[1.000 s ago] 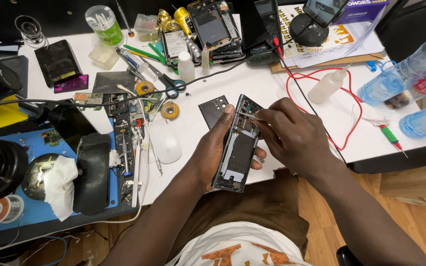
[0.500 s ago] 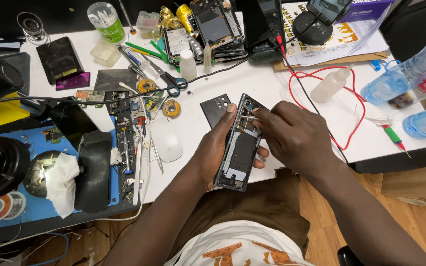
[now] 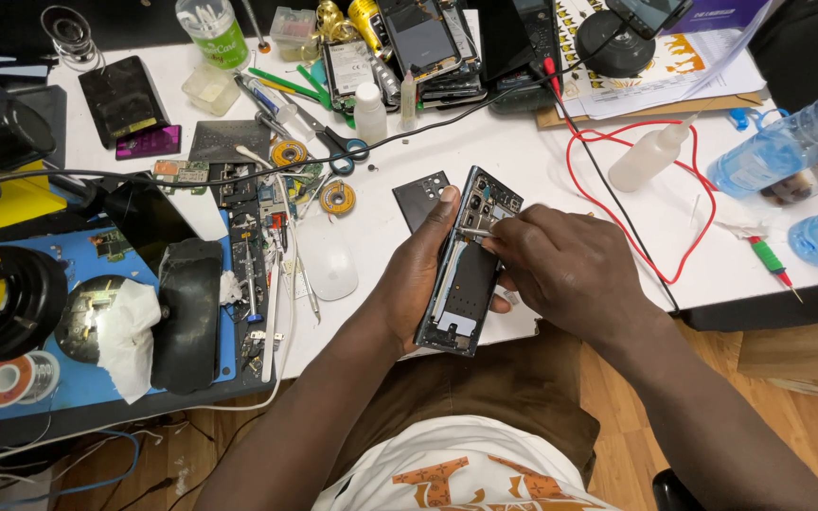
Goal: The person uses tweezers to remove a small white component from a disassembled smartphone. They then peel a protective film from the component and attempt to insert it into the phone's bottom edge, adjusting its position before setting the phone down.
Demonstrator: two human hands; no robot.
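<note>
The big white table (image 3: 542,161) is full of stuff, and the opened phone (image 3: 466,265) sits over its front edge, right in the middle. Everything else is told from that phone.

The left hand (image 3: 418,274) is wrapped around the phone from its left side, thumb up by the top, holding it tight with its back off and its insides showing. The right hand (image 3: 560,265) comes in from the phone's right side. Its fingers are pinched shut on a thin metal tool (image 3: 473,230), maybe tweezers, and the tip touches the parts near the top of the phone.

To do this bit well, I think the left hand should keep the phone very still, and the right hand should make tiny, soft moves so nothing bends.

A white mouse (image 3: 326,270) lies to the left of the phone. The black back cover (image 3: 418,194) lies just beside the phone's top left corner. A red wire (image 3: 636,142) loops to the right of the phone. A small squeeze bottle (image 3: 650,156) lies farther right and up.
</note>
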